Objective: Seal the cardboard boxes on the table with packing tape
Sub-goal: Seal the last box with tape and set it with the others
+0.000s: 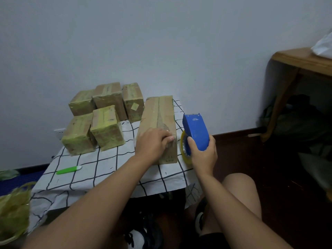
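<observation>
A long cardboard box [161,112] lies on the table [100,166] with its top seam running away from me. My left hand [152,142] rests on the near end of its top, fingers bent down onto the cardboard. To the right of the box, my right hand [203,153] grips a blue tape dispenser [195,130] with a yellowish tape roll [185,150] beside the box's near right corner. Several smaller boxes [106,128] wrapped in yellow-green tape stand at the back left.
A green and white utility knife [68,170] lies on the checked tablecloth near the front left. A wooden table [303,62] stands at the right. Yellow-green tape scraps in a bag [14,211] sit at the lower left. My knee [239,187] is below the table edge.
</observation>
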`<state>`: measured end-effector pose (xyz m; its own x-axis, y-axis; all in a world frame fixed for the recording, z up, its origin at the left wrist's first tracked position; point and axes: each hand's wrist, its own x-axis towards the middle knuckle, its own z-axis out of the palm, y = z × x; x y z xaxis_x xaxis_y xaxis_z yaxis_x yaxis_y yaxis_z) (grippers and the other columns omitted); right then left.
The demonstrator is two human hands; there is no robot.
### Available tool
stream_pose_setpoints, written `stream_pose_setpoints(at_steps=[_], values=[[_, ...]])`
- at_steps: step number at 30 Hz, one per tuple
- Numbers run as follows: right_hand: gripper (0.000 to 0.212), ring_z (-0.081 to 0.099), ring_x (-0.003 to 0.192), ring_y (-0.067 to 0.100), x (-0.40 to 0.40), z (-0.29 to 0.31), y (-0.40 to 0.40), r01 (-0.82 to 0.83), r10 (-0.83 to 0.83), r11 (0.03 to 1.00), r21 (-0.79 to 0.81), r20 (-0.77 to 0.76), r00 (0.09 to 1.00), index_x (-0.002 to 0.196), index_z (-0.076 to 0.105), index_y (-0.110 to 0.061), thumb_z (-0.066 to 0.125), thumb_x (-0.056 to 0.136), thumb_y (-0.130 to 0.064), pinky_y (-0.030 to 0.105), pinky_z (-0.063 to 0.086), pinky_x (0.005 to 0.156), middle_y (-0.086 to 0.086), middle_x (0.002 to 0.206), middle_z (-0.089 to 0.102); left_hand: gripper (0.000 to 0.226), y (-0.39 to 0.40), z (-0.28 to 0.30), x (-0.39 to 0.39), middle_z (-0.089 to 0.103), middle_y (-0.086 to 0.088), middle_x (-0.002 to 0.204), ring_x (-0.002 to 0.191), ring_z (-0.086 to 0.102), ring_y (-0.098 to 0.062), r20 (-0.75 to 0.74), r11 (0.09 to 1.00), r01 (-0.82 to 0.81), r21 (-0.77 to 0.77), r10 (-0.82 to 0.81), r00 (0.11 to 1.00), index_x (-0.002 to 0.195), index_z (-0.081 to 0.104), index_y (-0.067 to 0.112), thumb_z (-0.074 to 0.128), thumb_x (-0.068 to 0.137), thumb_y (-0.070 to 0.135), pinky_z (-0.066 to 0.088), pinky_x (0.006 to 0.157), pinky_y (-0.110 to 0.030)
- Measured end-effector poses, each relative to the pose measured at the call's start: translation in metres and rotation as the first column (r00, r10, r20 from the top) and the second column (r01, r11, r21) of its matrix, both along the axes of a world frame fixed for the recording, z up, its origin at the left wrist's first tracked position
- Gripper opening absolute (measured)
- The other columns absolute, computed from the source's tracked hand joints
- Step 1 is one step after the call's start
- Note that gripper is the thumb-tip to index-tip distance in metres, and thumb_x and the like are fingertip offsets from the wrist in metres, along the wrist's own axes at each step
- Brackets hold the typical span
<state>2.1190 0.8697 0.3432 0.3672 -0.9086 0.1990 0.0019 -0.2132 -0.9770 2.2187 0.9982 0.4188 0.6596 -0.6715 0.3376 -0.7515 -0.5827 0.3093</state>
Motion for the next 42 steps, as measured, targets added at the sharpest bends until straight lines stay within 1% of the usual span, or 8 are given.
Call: stream_pose_setpoints(at_steps=[8, 13, 22, 25, 29, 33, 36, 42], values=[[0.064, 0.057, 0.108, 0.017, 0.000, -0.002, 0.001, 0.005, -0.005, 1.000, -0.008, 0.003, 1.000, 0.132, 0.050, -0.020, 0.078, 0.081, -0.046, 0.038, 0.054, 0.088, -0.001, 0.120, 0.057, 0.035, -0.003, -0.019, -0.002, 0.065, 0.014, 0.100, 0.098, 0.052, -0.015, 0.151, 0.994, -0.029, -0.104, 0.045, 0.988, 0.099, 0.071, 0.030, 0.056, 0.086, 0.059, 0.020, 0.079, -0.032], [0.064, 0.057, 0.108, 0.016, 0.000, -0.002, 0.002, 0.003, -0.003, 1.000, -0.012, 0.007, 1.000, 0.132, 0.051, -0.020, 0.079, 0.080, -0.044, 0.036, 0.053, 0.090, -0.002, 0.121, 0.057, 0.049, -0.007, -0.027, -0.002, 0.065, 0.014, 0.090, 0.088, 0.055, -0.017, 0.246, 0.989, -0.020, -0.150, 0.057, 0.968, 0.089, 0.070, 0.028, 0.041, 0.085, 0.066, 0.020, 0.074, -0.032], [0.064, 0.057, 0.104, 0.014, 0.001, -0.006, 0.003, -0.007, 0.007, 0.999, -0.049, -0.009, 1.000, 0.130, 0.051, -0.022, 0.079, 0.079, -0.047, 0.037, 0.055, 0.087, -0.004, 0.117, 0.056, 0.053, -0.008, -0.032, -0.003, 0.064, 0.012, 0.090, 0.088, 0.056, -0.017, 0.301, 0.991, -0.023, -0.131, 0.062, 0.951, 0.088, 0.067, 0.027, 0.039, 0.082, 0.071, 0.022, 0.074, -0.032], [0.061, 0.057, 0.104, 0.015, 0.000, -0.005, 0.004, -0.005, 0.004, 0.999, -0.050, -0.009, 1.000, 0.129, 0.052, -0.020, 0.080, 0.079, -0.044, 0.032, 0.052, 0.086, -0.003, 0.116, 0.057, 0.050, -0.008, -0.026, -0.004, 0.061, 0.014, 0.086, 0.088, 0.053, -0.016, 0.237, 0.983, -0.060, -0.172, 0.101, 0.966, 0.083, 0.065, 0.027, 0.036, 0.090, 0.066, 0.022, 0.076, -0.033], [0.062, 0.056, 0.104, 0.015, 0.000, -0.003, 0.005, 0.008, -0.008, 0.999, -0.050, -0.014, 1.000, 0.129, 0.053, -0.019, 0.080, 0.079, -0.044, 0.034, 0.051, 0.087, -0.002, 0.117, 0.058, 0.034, -0.015, -0.020, -0.008, 0.047, 0.016, 0.080, 0.090, 0.049, -0.016, 0.189, 0.980, -0.126, -0.152, 0.154, 0.970, 0.077, 0.060, 0.027, 0.047, 0.096, 0.052, 0.017, 0.074, -0.033], [0.061, 0.057, 0.104, 0.015, -0.001, -0.003, 0.006, 0.010, -0.010, 0.999, -0.053, -0.009, 1.000, 0.128, 0.053, -0.020, 0.080, 0.079, -0.044, 0.035, 0.052, 0.088, -0.003, 0.117, 0.058, 0.029, -0.013, -0.022, -0.006, 0.053, 0.016, 0.087, 0.094, 0.047, -0.014, 0.158, 0.985, -0.094, -0.146, 0.117, 0.980, 0.085, 0.063, 0.029, 0.049, 0.095, 0.053, 0.019, 0.077, -0.033], [0.060, 0.057, 0.102, 0.014, -0.002, -0.003, 0.007, 0.001, -0.001, 0.998, -0.065, 0.000, 1.000, 0.128, 0.053, -0.021, 0.080, 0.079, -0.044, 0.033, 0.052, 0.085, -0.004, 0.116, 0.057, 0.024, -0.004, -0.025, 0.000, 0.062, 0.013, 0.096, 0.096, 0.050, -0.016, 0.178, 0.988, -0.014, -0.154, 0.042, 0.983, 0.094, 0.068, 0.029, 0.057, 0.092, 0.050, 0.019, 0.077, -0.033], [0.062, 0.056, 0.100, 0.011, -0.002, -0.004, 0.008, -0.013, 0.014, 0.997, -0.073, 0.005, 1.000, 0.130, 0.051, -0.023, 0.081, 0.079, -0.043, 0.028, 0.051, 0.082, -0.005, 0.115, 0.055, 0.021, -0.004, -0.026, 0.000, 0.064, 0.010, 0.089, 0.085, 0.055, -0.021, 0.307, 0.997, 0.020, -0.078, 0.005, 0.952, 0.091, 0.068, 0.025, 0.065, 0.087, 0.045, 0.020, 0.070, -0.032]])
